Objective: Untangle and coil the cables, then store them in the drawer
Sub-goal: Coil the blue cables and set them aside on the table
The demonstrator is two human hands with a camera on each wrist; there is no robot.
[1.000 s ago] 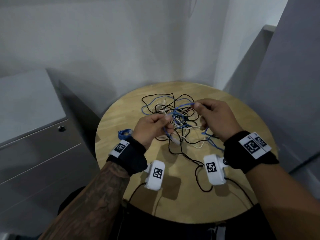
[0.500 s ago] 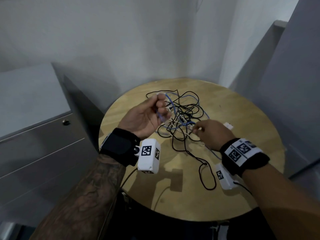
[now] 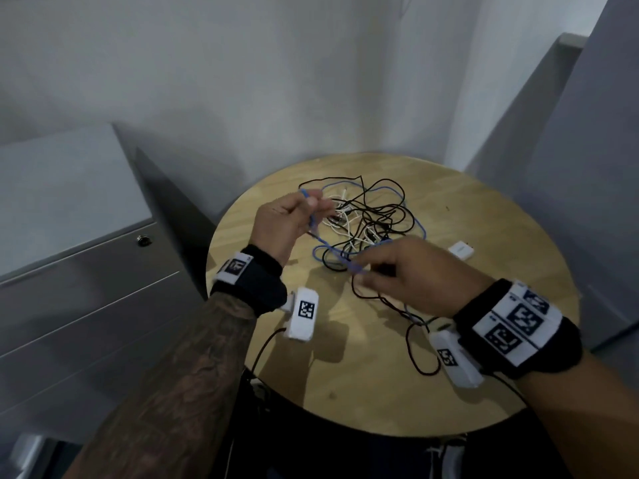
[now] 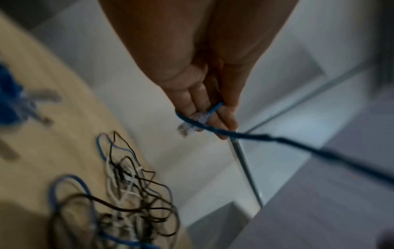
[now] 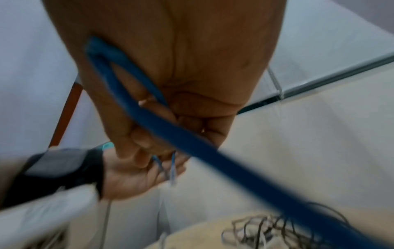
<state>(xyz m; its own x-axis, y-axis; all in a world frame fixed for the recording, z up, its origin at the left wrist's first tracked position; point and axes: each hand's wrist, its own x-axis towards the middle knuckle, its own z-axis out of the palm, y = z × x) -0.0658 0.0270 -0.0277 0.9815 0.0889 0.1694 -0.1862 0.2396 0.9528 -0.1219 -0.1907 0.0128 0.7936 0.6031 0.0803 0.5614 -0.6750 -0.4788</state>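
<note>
Blue cable [image 3: 328, 248]: thin, light and limp, likely snag-prone; strung between both hands above the tangle [image 3: 366, 219] on the round table [image 3: 466, 209]
Left hand [image 3: 281, 224]: fingers curled, pinching its clear plug end [image 4: 192, 124]; best hold
Right hand [image 3: 415, 274]: fingers curled round a loop

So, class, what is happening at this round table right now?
A person is working a blue cable free of a tangle of black, white and blue cables on the round wooden table. The left hand pinches the end with the clear plug, raised above the table; the right hand grips the same cable further along. The rest is still knotted together, nothing is coiled yet, and the grey drawer unit beside the table is closed.
</note>
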